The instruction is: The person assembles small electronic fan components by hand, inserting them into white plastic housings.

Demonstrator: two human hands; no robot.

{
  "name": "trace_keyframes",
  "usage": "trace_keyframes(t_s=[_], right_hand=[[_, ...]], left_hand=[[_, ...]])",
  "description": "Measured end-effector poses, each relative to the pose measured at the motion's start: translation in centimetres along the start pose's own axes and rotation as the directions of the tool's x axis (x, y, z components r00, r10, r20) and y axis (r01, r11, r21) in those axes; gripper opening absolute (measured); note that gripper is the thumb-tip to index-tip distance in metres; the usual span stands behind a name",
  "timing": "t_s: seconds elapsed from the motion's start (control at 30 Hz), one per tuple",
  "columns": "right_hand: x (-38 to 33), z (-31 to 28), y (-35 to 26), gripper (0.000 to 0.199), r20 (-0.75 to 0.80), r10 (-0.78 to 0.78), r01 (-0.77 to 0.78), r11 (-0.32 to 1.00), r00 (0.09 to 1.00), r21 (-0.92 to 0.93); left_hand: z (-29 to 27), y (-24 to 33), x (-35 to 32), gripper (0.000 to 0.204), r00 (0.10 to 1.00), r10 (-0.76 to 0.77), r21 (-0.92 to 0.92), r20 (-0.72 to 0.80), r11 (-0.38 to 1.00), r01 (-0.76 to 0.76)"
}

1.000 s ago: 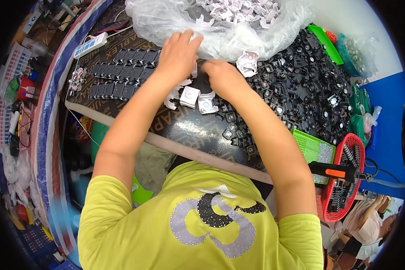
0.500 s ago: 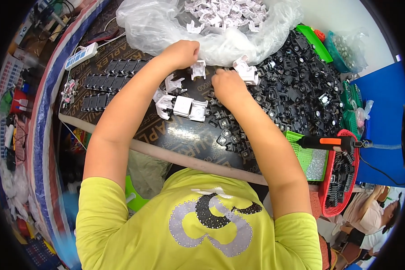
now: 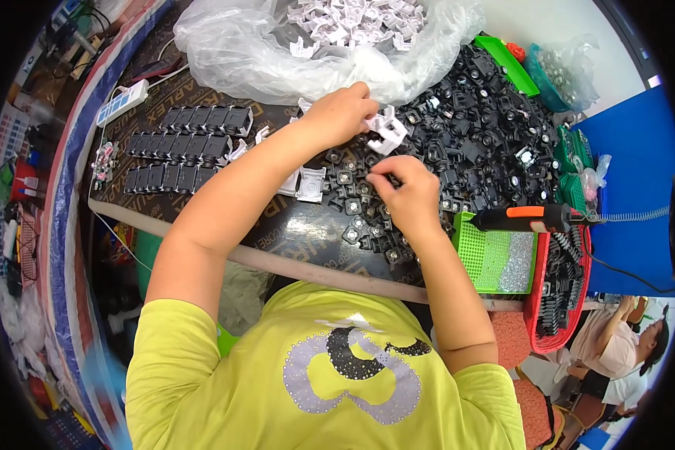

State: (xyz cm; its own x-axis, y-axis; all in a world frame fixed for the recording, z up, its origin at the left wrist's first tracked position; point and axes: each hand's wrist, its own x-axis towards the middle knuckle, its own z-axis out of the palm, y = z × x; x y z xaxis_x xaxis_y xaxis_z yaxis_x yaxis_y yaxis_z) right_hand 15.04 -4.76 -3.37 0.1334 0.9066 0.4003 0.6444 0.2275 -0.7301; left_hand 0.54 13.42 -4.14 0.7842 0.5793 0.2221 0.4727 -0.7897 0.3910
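Note:
My left hand (image 3: 342, 115) reaches across the middle of the bench, its fingers closed on the edge of a white plastic housing (image 3: 388, 133). Just nearer to me, my right hand (image 3: 411, 191) is in a pinch over small black parts; whatever sits between its fingertips is too small to make out. A white housing (image 3: 311, 184) lies by my left forearm, with more white pieces partly hidden behind that arm. Dark square parts with round metal centres (image 3: 356, 225) are spread in front of my right hand. A large heap of black plastic parts (image 3: 480, 135) covers the right side.
Rows of black housings (image 3: 180, 146) stand at left, near a power strip (image 3: 124, 101). A clear plastic bag (image 3: 262, 71) of white housings lies at the back. Rightward are an electric screwdriver (image 3: 529, 218), a green basket (image 3: 478, 255) of small metal pieces and a red basket (image 3: 532, 319).
My left hand has moved right and nearer, taking hold of a white housing. My right hand has drawn back toward me and to the right, its fingers now pinched.

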Motion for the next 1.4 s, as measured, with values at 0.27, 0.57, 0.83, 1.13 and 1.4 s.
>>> trace_keyframes(t_s=[0.27, 0.57, 0.83, 1.13, 1.4], right_hand=[[-2.3, -2.6, 3.2, 0.029, 0.463, 0.396, -0.506, 0.007, 0.793, 0.862], [-4.4, -3.4, 2.3, 0.025, 0.422, 0.356, -0.398, -0.142, 0.834, 0.906], [-4.1, -4.0, -1.2, 0.009, 0.194, 0.272, -0.324, 0.609, 0.943, 0.724], [-6.0, -3.5, -0.5, 0.014, 0.414, 0.331, -0.511, 0.306, 0.848, 0.803], [-7.3, -2.0, -1.8, 0.014, 0.264, 0.215, -0.330, 0.383, 0.940, 0.863]], left_hand=[[0.9, 0.2, 0.0, 0.022, 0.998, -0.021, -0.138, -0.063, 0.990, 0.012], [-3.4, 4.1, -4.2, 0.014, 0.975, -0.017, -0.050, -0.220, 0.999, 0.006], [-4.5, 11.1, -10.6, 0.022, 0.983, -0.011, -0.276, -0.181, 0.960, -0.040], [0.6, 10.4, -13.9, 0.049, 0.918, -0.353, -0.982, -0.178, 0.120, -0.144], [3.5, 11.5, -15.2, 0.060, 0.957, -0.269, -0.857, 0.108, -0.513, -0.048]])
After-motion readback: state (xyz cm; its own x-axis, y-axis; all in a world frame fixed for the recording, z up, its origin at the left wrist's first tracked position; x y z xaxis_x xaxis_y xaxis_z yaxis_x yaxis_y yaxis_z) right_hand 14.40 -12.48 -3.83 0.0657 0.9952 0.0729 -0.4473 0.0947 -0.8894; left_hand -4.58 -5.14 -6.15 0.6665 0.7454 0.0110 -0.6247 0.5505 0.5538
